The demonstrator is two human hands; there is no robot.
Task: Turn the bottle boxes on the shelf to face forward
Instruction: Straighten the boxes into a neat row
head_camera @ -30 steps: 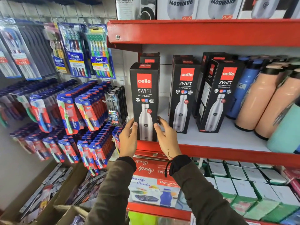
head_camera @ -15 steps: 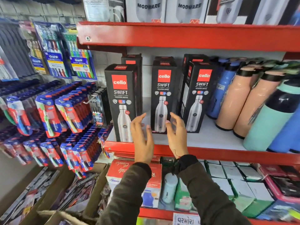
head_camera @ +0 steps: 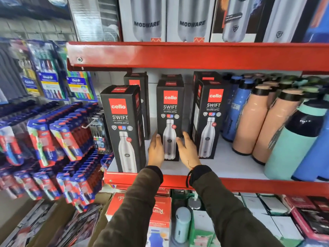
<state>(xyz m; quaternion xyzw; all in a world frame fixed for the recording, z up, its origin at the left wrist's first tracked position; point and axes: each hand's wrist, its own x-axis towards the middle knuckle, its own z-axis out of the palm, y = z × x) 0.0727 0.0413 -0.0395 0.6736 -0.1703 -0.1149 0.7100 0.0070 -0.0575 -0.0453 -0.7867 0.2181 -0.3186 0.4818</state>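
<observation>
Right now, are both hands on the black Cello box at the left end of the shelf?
No, the left hand and right hand flank the middle black Cello bottle box, while the leftmost black box stands untouched.

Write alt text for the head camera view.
Two hands, left hand and right hand, reach to either side of the middle black bottle box on a red shelf. Matching boxes stand at its left and right; loose bottles fill the shelf's right end.
</observation>
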